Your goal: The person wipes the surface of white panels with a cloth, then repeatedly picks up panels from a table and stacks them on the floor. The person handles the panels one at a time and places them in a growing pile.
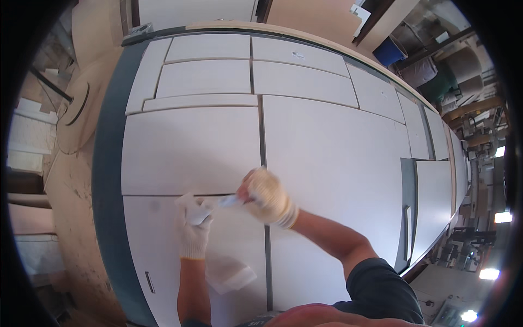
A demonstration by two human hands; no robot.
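In the head view, white panels [332, 152] of several sizes lie side by side on a dark green table surface [111, 163]. My left hand [193, 231], in a cream knitted glove, is closed round a small white thing [197, 213] whose kind I cannot make out. My right hand [268, 199], gloved too with bare fingertips, grips a pale, narrow thing [229, 201] that points toward the left hand. Motion blurs it. Both hands are over the near left panels, close to a seam. Below them a crumpled whitish translucent sheet [231, 275] rests on a panel.
A small dark slim piece [150, 282] lies on the near left panel. Toward the right is a long, narrow white strip [407, 233] in a dark gap. Brown boards [310, 16] are beyond the far edge, near a blue bin [390, 51]. A pedestal fan or round-based stand [73, 103] is at left.
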